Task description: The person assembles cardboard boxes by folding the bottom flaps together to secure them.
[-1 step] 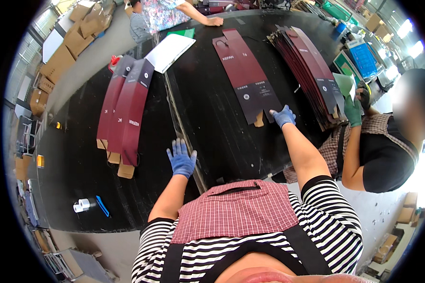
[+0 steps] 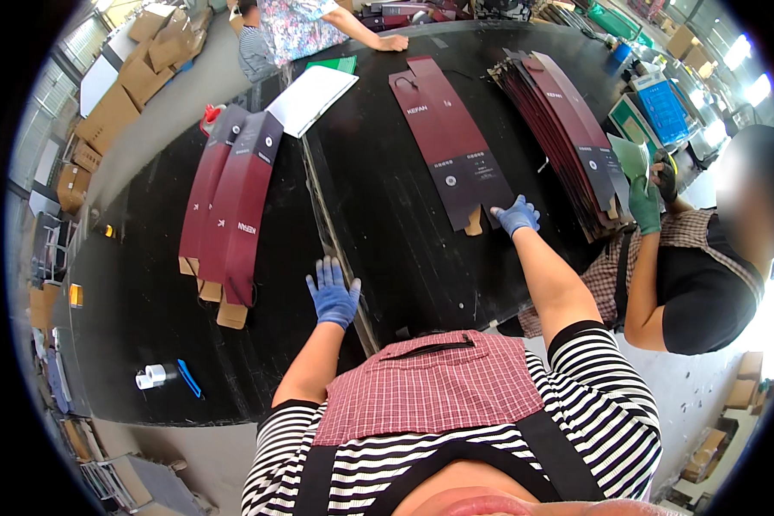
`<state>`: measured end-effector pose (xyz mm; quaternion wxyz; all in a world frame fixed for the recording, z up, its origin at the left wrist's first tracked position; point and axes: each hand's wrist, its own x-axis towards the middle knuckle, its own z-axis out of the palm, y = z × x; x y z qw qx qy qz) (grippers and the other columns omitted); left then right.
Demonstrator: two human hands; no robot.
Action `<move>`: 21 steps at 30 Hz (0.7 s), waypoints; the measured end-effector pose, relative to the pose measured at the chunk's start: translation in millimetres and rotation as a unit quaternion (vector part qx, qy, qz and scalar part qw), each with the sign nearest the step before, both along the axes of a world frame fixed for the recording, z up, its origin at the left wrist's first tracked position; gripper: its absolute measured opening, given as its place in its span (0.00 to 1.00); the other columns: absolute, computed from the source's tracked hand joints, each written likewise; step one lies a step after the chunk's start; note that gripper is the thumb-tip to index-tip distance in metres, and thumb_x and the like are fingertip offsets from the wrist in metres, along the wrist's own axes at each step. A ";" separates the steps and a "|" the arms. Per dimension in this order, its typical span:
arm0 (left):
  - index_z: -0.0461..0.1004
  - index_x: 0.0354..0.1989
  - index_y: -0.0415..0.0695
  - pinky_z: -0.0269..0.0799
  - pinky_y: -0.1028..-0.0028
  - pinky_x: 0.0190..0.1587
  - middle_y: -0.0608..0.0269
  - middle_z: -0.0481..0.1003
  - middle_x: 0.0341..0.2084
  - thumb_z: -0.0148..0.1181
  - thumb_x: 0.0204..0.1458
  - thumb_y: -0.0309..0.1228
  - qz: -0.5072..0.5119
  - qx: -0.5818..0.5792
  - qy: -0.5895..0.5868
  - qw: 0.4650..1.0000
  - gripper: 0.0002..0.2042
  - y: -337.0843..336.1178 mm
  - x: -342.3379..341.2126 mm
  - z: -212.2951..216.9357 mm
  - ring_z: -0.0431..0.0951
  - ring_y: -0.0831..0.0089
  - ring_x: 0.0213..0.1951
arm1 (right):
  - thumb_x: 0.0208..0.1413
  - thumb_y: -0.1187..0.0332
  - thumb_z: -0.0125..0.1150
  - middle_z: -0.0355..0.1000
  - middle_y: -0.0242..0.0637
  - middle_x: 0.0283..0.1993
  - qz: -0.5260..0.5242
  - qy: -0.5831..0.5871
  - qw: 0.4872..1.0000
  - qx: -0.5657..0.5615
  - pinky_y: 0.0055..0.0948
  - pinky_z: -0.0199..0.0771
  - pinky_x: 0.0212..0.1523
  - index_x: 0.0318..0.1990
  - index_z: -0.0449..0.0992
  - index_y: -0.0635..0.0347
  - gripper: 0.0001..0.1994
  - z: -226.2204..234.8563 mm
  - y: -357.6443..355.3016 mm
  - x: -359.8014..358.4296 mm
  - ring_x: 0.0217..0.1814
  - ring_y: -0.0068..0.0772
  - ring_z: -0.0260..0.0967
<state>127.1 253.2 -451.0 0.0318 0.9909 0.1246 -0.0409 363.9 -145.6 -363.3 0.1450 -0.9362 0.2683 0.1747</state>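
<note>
A flat maroon and dark grey folded piece, like a paper bag with black cord at its far end and a brown flap at its near end, lies on the black table. My right hand, in a blue glove, rests at its near right corner, fingers spread and thumb at the edge. Palm down on the table, my left hand has its gloved fingers stretched out beside the table seam and holds nothing. Several similar maroon pieces overlap to the left of it.
A thick stack of maroon pieces lies at the right, next to a co-worker in green gloves. Another person's hand rests at the far edge. White sheets, tape rolls and a blue cutter lie left.
</note>
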 end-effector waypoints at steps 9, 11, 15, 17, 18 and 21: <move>0.49 0.78 0.44 0.29 0.44 0.77 0.56 0.47 0.79 0.48 0.63 0.57 -0.004 -0.012 0.009 1.000 0.41 -6.1 11.7 21.9 0.40 0.58 0.80 | 0.49 0.58 0.79 0.80 0.41 0.39 0.034 -0.049 0.943 0.326 0.35 0.77 0.35 0.54 0.75 0.62 0.28 -48.6 -9.9 -23.3 0.35 0.33 0.77; 0.49 0.78 0.44 0.28 0.44 0.77 0.56 0.46 0.79 0.47 0.63 0.58 0.001 -0.020 0.003 1.000 0.41 -0.8 9.2 20.2 0.40 0.58 0.80 | 0.54 0.63 0.75 0.79 0.37 0.34 0.001 -0.016 0.868 0.496 0.31 0.73 0.28 0.48 0.78 0.62 0.18 -51.9 3.5 -54.2 0.29 0.28 0.74; 0.49 0.79 0.46 0.32 0.43 0.77 0.57 0.48 0.79 0.58 0.56 0.59 0.021 -0.089 -0.006 0.996 0.47 6.8 13.1 21.9 0.41 0.57 0.80 | 0.59 0.66 0.69 0.78 0.32 0.33 -0.002 0.017 0.759 0.651 0.25 0.71 0.28 0.43 0.80 0.60 0.09 -21.2 28.8 -134.2 0.28 0.23 0.71; 0.48 0.79 0.46 0.35 0.43 0.76 0.56 0.49 0.78 0.64 0.52 0.57 0.024 -0.121 -0.003 0.992 0.50 0.4 22.5 47.4 0.43 0.57 0.79 | 0.60 0.67 0.68 0.79 0.33 0.36 0.007 -0.005 0.744 0.668 0.25 0.76 0.32 0.46 0.81 0.62 0.11 19.8 32.9 -156.3 0.31 0.24 0.74; 0.50 0.78 0.46 0.41 0.44 0.75 0.54 0.52 0.77 0.69 0.49 0.54 -0.040 -0.115 -0.069 0.990 0.51 -9.8 29.3 65.8 0.47 0.55 0.78 | 0.60 0.67 0.68 0.79 0.33 0.36 0.006 -0.007 0.743 0.669 0.25 0.76 0.32 0.46 0.81 0.62 0.11 47.9 31.7 -165.3 0.31 0.24 0.74; 0.64 0.70 0.41 0.59 0.55 0.71 0.45 0.67 0.65 0.77 0.41 0.54 -0.180 -0.134 -0.397 0.890 0.48 -34.3 53.4 79.3 0.65 0.47 0.68 | 0.58 0.68 0.68 0.81 0.36 0.40 0.079 -0.003 0.622 0.779 0.28 0.80 0.37 0.49 0.80 0.65 0.14 142.0 32.2 -183.8 0.37 0.25 0.78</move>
